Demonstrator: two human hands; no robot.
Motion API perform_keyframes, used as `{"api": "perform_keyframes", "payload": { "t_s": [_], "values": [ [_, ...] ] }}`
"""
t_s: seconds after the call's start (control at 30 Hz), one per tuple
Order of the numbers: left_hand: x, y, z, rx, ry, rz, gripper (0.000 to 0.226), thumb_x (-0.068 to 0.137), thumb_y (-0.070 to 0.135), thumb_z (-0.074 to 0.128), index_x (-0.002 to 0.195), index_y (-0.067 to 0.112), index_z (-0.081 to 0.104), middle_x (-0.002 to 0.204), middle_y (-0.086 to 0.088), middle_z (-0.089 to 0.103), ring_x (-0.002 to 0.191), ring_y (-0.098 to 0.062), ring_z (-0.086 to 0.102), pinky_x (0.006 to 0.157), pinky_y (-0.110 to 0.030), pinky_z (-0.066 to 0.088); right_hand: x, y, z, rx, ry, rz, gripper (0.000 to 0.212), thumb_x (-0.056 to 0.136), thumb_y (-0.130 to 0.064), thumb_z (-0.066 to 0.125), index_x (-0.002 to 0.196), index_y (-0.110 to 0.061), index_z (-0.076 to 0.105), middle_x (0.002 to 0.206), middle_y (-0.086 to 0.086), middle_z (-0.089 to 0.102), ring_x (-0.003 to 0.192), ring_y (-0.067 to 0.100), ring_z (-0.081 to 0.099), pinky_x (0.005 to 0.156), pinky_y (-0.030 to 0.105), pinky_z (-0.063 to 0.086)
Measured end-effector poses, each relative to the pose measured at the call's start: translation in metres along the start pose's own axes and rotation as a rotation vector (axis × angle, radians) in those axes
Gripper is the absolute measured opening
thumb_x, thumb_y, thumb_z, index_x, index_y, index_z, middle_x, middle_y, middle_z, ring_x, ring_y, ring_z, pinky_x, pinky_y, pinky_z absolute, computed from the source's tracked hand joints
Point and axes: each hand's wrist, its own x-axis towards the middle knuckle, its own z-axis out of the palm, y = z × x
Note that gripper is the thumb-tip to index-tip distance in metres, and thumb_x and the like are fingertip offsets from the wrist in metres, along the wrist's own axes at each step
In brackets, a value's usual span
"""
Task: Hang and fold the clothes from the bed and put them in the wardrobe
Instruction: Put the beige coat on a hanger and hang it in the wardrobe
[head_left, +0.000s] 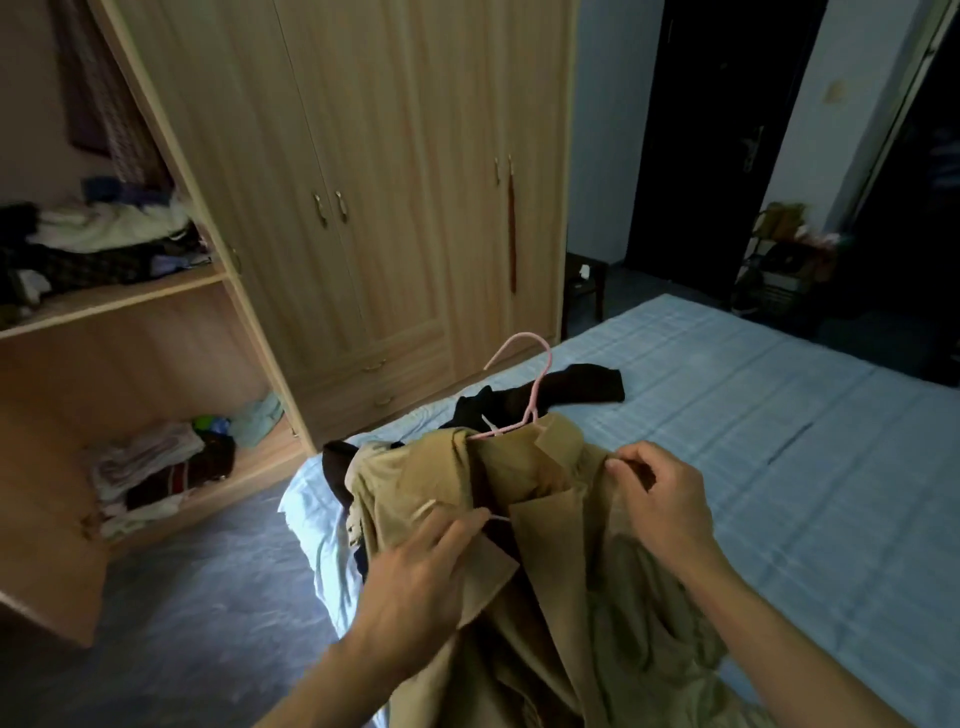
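Tan coat (561, 561) draped at 6 o'clock on the near end of the bed (779, 415), collar raised toward 12 o'clock. Pink hanger (540, 384) seated inside the collar, hook up at 12 o'clock. Left hand (415, 571) at 7 o'clock, fingers curled on the left lapel, pinching fabric. Right hand (660, 499) at 4 o'clock of the collar, thumb and fingers pinching the right shoulder edge. Black garment (576, 387) flat on the bed just beyond the coat. Wardrobe (363, 182) at 11 o'clock; open section at 9 o'clock with folded clothes (104, 239) on shelves.
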Motion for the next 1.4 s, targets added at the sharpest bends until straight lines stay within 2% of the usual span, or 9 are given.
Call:
{"api": "perform_keyframes", "payload": {
  "t_s": [0.07, 0.13, 0.23, 0.47, 0.6, 0.83, 1.0, 1.13, 1.4],
  "values": [
    [0.003, -0.014, -0.033, 0.026, 0.184, -0.017, 0.025, 0.094, 0.024, 0.048, 0.112, 0.023, 0.066, 0.105, 0.005, 0.065, 0.083, -0.017, 0.063, 0.062, -0.033, 0.053, 0.003, -0.002, -0.007, 0.038, 0.029, 0.021, 0.012, 0.092, -0.025, 0.067, 0.085, -0.034, 0.064, 0.083, -0.015, 0.067, 0.081, 0.004, 0.063, 0.071, 0.034, 0.054],
    [0.018, -0.039, -0.06, 0.132, 0.288, -0.08, 0.025, 0.091, 0.019, 0.05, 0.108, 0.015, 0.068, 0.102, -0.002, 0.064, 0.091, -0.02, 0.056, 0.077, -0.031, 0.047, 0.006, -0.008, -0.014, 0.067, 0.045, 0.019, 0.009, 0.092, -0.024, 0.067, 0.086, -0.032, 0.066, 0.085, -0.016, 0.068, 0.083, 0.005, 0.063, 0.073, 0.036, 0.055],
    [0.038, -0.069, -0.082, 0.308, 0.251, -0.058, 0.031, 0.093, 0.025, 0.047, 0.113, 0.012, 0.067, 0.108, -0.007, 0.064, 0.1, -0.024, 0.053, 0.087, -0.034, 0.038, 0.008, -0.021, -0.02, 0.109, 0.072, -0.015, 0.012, 0.092, -0.022, 0.067, 0.085, -0.031, 0.066, 0.084, -0.015, 0.068, 0.083, 0.004, 0.063, 0.075, 0.037, 0.055],
    [0.044, -0.061, -0.115, 0.268, 0.149, 0.008, 0.038, 0.093, 0.027, 0.039, 0.114, 0.012, 0.067, 0.101, -0.003, 0.064, 0.088, -0.022, 0.058, 0.073, -0.04, 0.053, 0.005, -0.066, -0.039, 0.128, 0.054, -0.039, 0.007, 0.093, -0.03, 0.064, 0.09, -0.036, 0.066, 0.085, -0.019, 0.067, 0.086, 0.004, 0.063, 0.078, 0.045, 0.057],
    [0.032, -0.037, -0.154, 0.206, 0.249, 0.049, 0.036, 0.094, 0.021, 0.041, 0.114, 0.004, 0.066, 0.1, -0.004, 0.062, 0.087, -0.018, 0.058, 0.076, -0.025, 0.046, 0.0, -0.099, -0.049, 0.185, 0.104, -0.087, 0.005, 0.092, -0.032, 0.065, 0.089, -0.035, 0.067, 0.085, -0.016, 0.068, 0.085, 0.008, 0.064, 0.077, 0.048, 0.056],
    [0.011, -0.03, -0.266, 0.288, 0.427, 0.062, 0.032, 0.092, 0.013, 0.047, 0.112, 0.001, 0.069, 0.101, -0.006, 0.062, 0.091, -0.023, 0.06, 0.081, -0.028, 0.046, 0.001, -0.197, -0.034, 0.277, 0.071, -0.267, 0.005, 0.093, -0.028, 0.063, 0.095, -0.03, 0.067, 0.084, -0.015, 0.067, 0.08, -0.001, 0.064, 0.071, 0.029, 0.057],
    [0.012, -0.024, -0.374, 0.071, 0.489, -0.026, 0.055, 0.086, 0.015, 0.037, 0.136, 0.029, 0.055, 0.107, 0.018, 0.062, 0.1, 0.0, 0.057, 0.088, -0.018, 0.044, 0.026, -0.29, -0.02, 0.297, 0.124, -0.388, 0.008, 0.093, -0.027, 0.063, 0.097, -0.024, 0.068, 0.085, -0.014, 0.067, 0.08, -0.001, 0.063, 0.073, 0.02, 0.054],
    [0.002, -0.042, -0.446, 0.15, 0.468, -0.003, 0.032, 0.093, 0.034, 0.045, 0.114, 0.034, 0.07, 0.105, 0.018, 0.067, 0.104, -0.002, 0.06, 0.093, -0.03, 0.048, 0.032, -0.354, 0.006, 0.288, 0.101, -0.454, 0.009, 0.093, -0.028, 0.063, 0.097, -0.023, 0.07, 0.086, -0.013, 0.068, 0.08, 0.0, 0.063, 0.073, 0.022, 0.051],
    [-0.086, -0.139, -0.48, 0.375, 0.417, -0.046, 0.028, 0.092, 0.047, 0.043, 0.104, 0.038, 0.068, 0.09, 0.021, 0.054, 0.082, -0.004, 0.058, 0.071, -0.036, 0.052, -0.005, -0.431, 0.105, 0.318, -0.08, -0.594, 0.021, 0.091, -0.014, 0.068, 0.086, -0.035, 0.066, 0.084, -0.018, 0.068, 0.083, -0.007, 0.062, 0.07, 0.002, 0.043]
  ]
}}
